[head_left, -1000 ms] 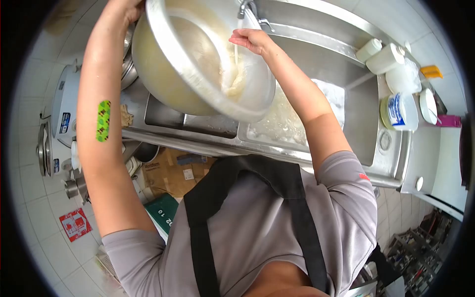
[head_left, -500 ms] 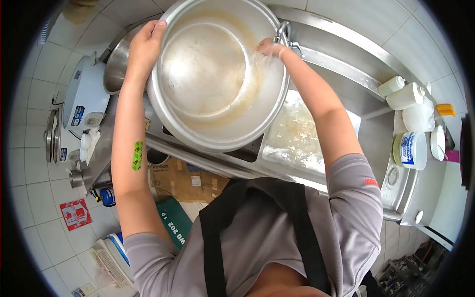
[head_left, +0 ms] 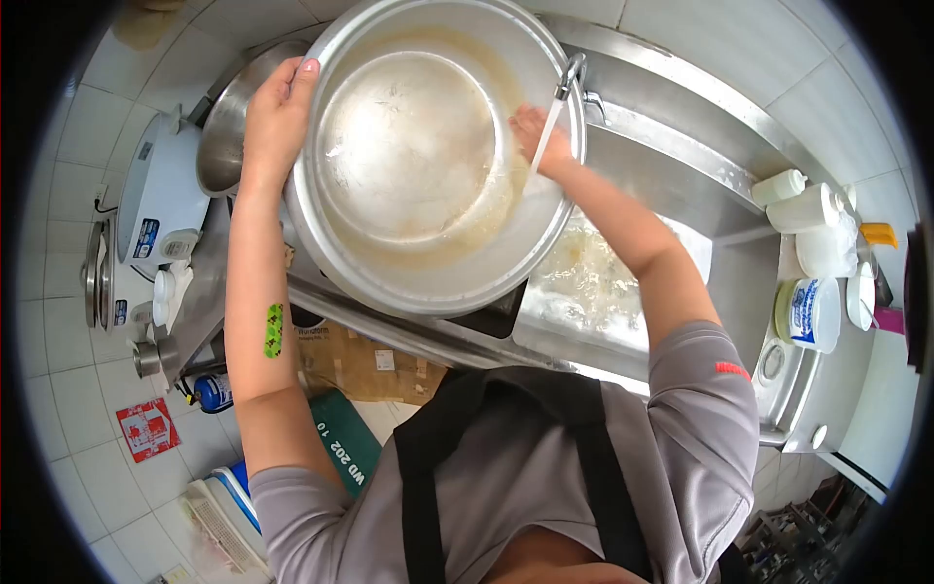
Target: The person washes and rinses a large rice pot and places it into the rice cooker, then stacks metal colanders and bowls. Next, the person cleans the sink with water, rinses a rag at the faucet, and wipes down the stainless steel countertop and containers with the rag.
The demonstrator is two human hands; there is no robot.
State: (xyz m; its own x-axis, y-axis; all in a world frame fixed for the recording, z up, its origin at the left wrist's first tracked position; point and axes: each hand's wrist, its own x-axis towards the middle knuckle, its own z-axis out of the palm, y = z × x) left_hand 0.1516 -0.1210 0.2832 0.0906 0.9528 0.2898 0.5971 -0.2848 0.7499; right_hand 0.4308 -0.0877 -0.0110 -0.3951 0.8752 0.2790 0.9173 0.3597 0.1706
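Observation:
A large, wide metal pot (head_left: 404, 146) is tipped toward me over the sink edge, with a brownish film ringing its inner wall. My left hand (head_left: 275, 127) grips the pot's left rim, fingers wrapped over the edge. Inside on the right, my right hand (head_left: 543, 139) lies against the inner wall with its fingers stretched out, holding nothing visible. Water streams from the faucet (head_left: 572, 76) down past that hand into the pot.
Cloudy, foamy water stands in the sink basin (head_left: 702, 255) beneath my right arm. A steel bowl (head_left: 222, 146) leans behind my left hand. White bottles (head_left: 806, 210) and a labelled tub (head_left: 815, 313) stand at the right. Flattened cardboard (head_left: 350, 365) lies below the counter.
My right hand has slid down along the pot's inner wall, away from the faucet mouth. Water that splashed over the hand now falls as a clear stream beside it. My left hand keeps its grip.

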